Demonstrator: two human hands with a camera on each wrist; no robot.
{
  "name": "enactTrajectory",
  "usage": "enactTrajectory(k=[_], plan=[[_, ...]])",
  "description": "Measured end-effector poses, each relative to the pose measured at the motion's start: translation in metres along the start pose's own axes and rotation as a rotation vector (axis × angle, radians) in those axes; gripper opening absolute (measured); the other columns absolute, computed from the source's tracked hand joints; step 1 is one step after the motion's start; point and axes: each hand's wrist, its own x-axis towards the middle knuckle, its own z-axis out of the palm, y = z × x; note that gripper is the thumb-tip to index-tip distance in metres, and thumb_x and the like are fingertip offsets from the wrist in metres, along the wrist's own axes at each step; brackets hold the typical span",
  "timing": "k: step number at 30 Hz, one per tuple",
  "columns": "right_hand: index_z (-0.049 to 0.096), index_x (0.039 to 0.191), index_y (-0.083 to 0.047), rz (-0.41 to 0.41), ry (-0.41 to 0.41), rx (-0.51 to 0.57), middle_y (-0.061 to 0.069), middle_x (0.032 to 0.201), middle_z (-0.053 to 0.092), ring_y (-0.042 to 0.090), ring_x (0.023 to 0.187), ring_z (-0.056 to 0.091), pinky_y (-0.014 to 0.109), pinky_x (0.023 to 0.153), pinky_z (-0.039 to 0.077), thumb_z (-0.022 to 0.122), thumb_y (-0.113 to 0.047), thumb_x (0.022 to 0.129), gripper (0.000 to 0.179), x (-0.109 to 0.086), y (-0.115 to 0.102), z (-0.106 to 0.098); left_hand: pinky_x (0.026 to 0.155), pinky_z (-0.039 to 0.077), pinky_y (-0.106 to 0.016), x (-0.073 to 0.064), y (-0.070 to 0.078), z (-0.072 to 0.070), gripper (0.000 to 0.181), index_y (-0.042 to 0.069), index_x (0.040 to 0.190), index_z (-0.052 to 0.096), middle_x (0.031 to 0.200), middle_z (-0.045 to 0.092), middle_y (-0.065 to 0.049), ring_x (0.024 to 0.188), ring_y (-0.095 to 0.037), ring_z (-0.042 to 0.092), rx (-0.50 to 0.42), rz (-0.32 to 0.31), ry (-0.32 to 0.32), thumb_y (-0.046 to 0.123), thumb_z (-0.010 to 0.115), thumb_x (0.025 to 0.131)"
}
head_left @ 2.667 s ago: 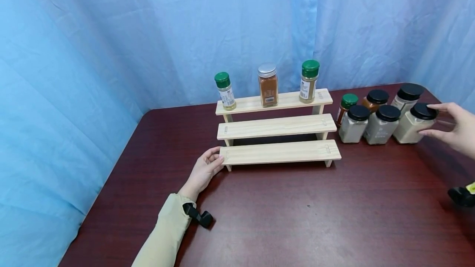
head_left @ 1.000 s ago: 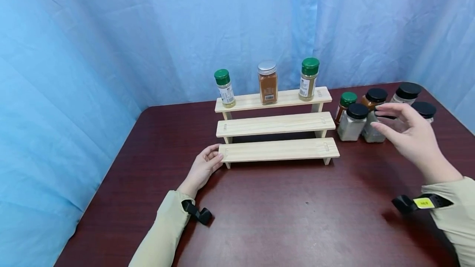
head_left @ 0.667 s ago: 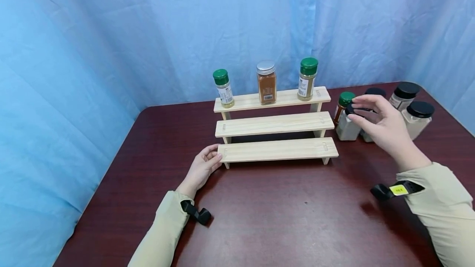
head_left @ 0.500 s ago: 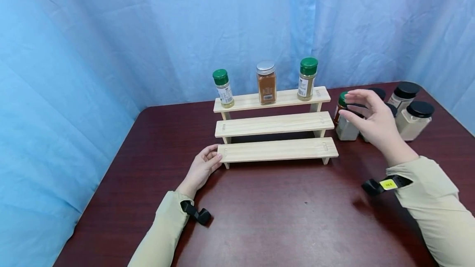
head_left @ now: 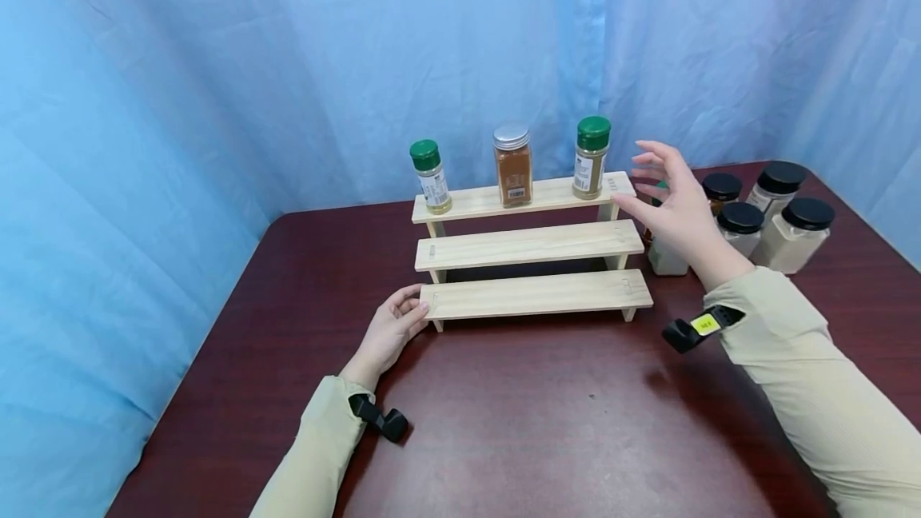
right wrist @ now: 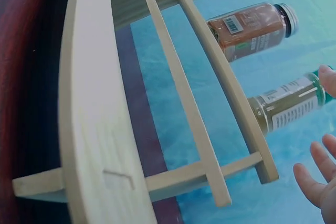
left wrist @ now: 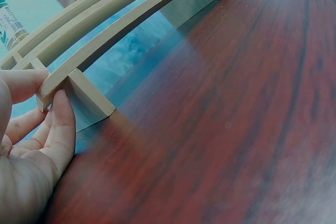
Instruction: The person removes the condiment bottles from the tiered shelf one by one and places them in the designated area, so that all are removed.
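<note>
A three-tier wooden spice rack (head_left: 532, 294) stands on the table. My left hand (head_left: 392, 330) pinches the left end of its lowest shelf, thumb above and fingers below in the left wrist view. The top shelf carries a green-capped spice bottle (head_left: 434, 186) at left, a silver-lidded jar of orange-brown spice (head_left: 514, 174) in the middle and another green-capped spice bottle (head_left: 588, 166) at right. Beside that right bottle my right hand (head_left: 676, 206) is raised with spread fingers, holding nothing. It partly hides the jars behind it.
Several black-lidded spice jars (head_left: 795, 242) are grouped at the right on the dark red table (head_left: 547, 406), with a mostly hidden green-capped one among them. Blue curtains (head_left: 345, 62) hang behind and to the left.
My right hand has moved left from the black-lidded jars to beside the rack's top shelf, carrying nothing. My left hand keeps its hold on the lowest shelf. The jars stand where they were.
</note>
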Motion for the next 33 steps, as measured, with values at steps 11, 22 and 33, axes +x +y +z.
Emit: enactTrajectory(k=[11, 22, 33], plan=[[0.019, 0.15, -0.023, 0.002, -0.029, -0.013, 0.021, 0.138, 0.036, 0.042, 0.13, 0.038, 0.055, 0.106, 0.033, 0.069, -0.018, 0.087, 0.081, 0.023, -0.006, 0.012, 0.073, 0.049, -0.017, -0.001, 0.0, -0.001, 0.049, -0.005, 0.141, 0.032, 0.094, 0.055, 0.003, 0.08, -0.003, 0.058, 0.005, -0.004, -0.007, -0.001, 0.049, 0.095], [0.019, 0.149, -0.027, -0.042, -0.048, -0.041, 0.021, 0.136, 0.038, 0.041, 0.127, 0.041, 0.059, 0.1, 0.037, 0.068, -0.008, 0.086, 0.083, 0.033, -0.009, 0.021, 0.073, 0.049, -0.017, -0.001, 0.0, 0.0, 0.049, -0.004, 0.141, 0.032, 0.094, 0.055, 0.003, 0.08, -0.003, 0.059, 0.006, -0.004, -0.006, -0.001, 0.049, 0.095], [0.015, 0.148, -0.027, -0.033, -0.036, -0.066, 0.022, 0.131, 0.042, 0.04, 0.119, 0.048, 0.056, 0.097, 0.041, 0.064, -0.008, 0.089, 0.079, 0.033, -0.004, 0.033, 0.073, 0.05, -0.017, -0.001, 0.001, 0.0, 0.048, -0.004, 0.14, 0.032, 0.093, 0.055, 0.003, 0.08, -0.003, 0.059, 0.003, -0.003, -0.003, -0.002, 0.049, 0.095]])
